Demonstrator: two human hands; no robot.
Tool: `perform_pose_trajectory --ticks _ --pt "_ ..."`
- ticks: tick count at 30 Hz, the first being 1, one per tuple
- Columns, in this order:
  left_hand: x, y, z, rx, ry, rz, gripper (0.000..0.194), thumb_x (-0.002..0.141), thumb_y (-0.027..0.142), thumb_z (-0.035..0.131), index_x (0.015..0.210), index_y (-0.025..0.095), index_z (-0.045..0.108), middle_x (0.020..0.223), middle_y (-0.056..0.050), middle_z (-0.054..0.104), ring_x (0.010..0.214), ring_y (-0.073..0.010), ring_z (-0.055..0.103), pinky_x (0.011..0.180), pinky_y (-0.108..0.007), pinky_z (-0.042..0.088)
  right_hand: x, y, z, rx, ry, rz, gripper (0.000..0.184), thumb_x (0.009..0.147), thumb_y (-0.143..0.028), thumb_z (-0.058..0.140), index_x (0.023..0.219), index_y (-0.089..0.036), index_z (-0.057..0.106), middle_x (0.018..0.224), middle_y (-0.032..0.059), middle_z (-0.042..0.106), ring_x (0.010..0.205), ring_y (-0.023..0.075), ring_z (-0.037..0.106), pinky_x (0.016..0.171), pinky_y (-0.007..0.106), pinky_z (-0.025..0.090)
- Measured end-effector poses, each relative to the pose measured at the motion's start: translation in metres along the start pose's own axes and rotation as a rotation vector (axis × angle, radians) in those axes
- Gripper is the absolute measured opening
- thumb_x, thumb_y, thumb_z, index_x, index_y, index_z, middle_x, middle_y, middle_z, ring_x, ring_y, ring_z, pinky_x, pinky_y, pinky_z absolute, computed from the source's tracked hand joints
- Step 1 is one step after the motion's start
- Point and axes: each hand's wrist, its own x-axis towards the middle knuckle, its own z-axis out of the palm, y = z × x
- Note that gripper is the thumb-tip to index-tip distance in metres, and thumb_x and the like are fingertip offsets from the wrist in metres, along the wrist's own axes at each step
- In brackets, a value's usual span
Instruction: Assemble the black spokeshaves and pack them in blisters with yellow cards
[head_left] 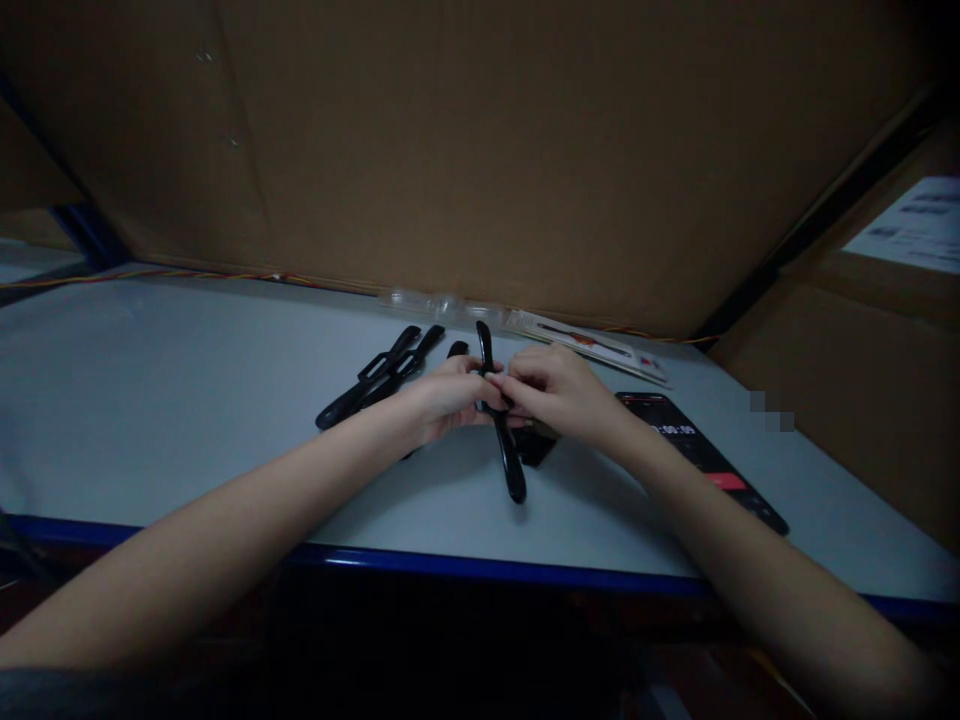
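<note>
My left hand (442, 397) and my right hand (555, 390) meet at the middle of a glossy black strap (509, 460), pinching it between their fingers. The strap lies lengthwise away from me, and its centre is hidden by my fingers. To the left of my left hand lie several similar black straps (379, 375), partly overlapping. A small dark object (535, 447) sits just below my right hand, partly hidden. Right of that hand lies a black smartphone (697, 450) showing a timer.
The pale grey table (150, 400) has a blue front edge (480, 568). Brown cardboard (487, 130) stands behind and to the right. Along its back lie a printed card (585, 343), transparent plastic packaging (435, 306) and thin coloured wires (225, 276).
</note>
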Motion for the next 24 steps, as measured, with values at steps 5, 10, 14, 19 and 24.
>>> perform_pose_trajectory --ticks 5,10,14,19,24 --pt "0.000 0.002 -0.001 -0.019 0.028 -0.026 0.043 0.061 -0.012 0.048 0.097 0.011 0.045 0.078 -0.004 0.060 0.062 -0.0135 0.065 0.071 -0.034 0.053 -0.002 0.003 -0.012 0.119 0.038 0.087 0.018 0.083 -0.030 0.052 0.073 -0.016 0.060 0.061 -0.0008 0.052 0.057 0.0114 0.045 0.056 0.025 0.030" --pt "-0.002 0.003 0.000 -0.008 0.020 -0.032 0.048 0.062 -0.012 0.047 0.104 0.010 0.042 0.078 -0.005 0.061 0.061 -0.0149 0.066 0.065 -0.030 0.054 -0.002 0.009 -0.019 0.088 -0.018 0.001 0.014 0.077 -0.029 0.060 0.085 -0.018 0.062 0.071 0.0002 0.055 0.066 0.0129 0.047 0.061 0.026 0.033" --pt "-0.001 0.002 0.000 0.004 0.027 -0.017 0.050 0.064 -0.011 0.049 0.108 0.010 0.042 0.077 -0.005 0.061 0.061 -0.0151 0.066 0.064 -0.030 0.054 -0.001 0.008 -0.008 0.024 0.039 -0.004 0.028 0.079 -0.033 0.059 0.057 -0.017 0.051 0.057 -0.0016 0.048 0.058 0.0109 0.043 0.056 0.025 0.029" --pt "0.000 0.002 -0.001 0.021 0.006 0.007 0.044 0.064 -0.011 0.048 0.103 0.010 0.047 0.078 -0.006 0.063 0.066 -0.0167 0.067 0.067 -0.032 0.055 -0.001 0.004 -0.007 0.160 0.006 0.045 0.034 0.087 -0.033 0.047 0.057 -0.017 0.052 0.055 -0.0011 0.048 0.056 0.0106 0.044 0.054 0.025 0.030" --pt "-0.002 0.002 0.000 -0.002 0.032 -0.020 0.054 0.064 -0.012 0.049 0.114 0.009 0.039 0.085 -0.010 0.063 0.069 -0.0179 0.068 0.071 -0.034 0.055 -0.003 0.009 -0.022 0.212 -0.005 0.052 0.016 0.077 -0.027 0.060 0.091 -0.019 0.060 0.071 -0.0008 0.053 0.065 0.0120 0.047 0.059 0.025 0.034"
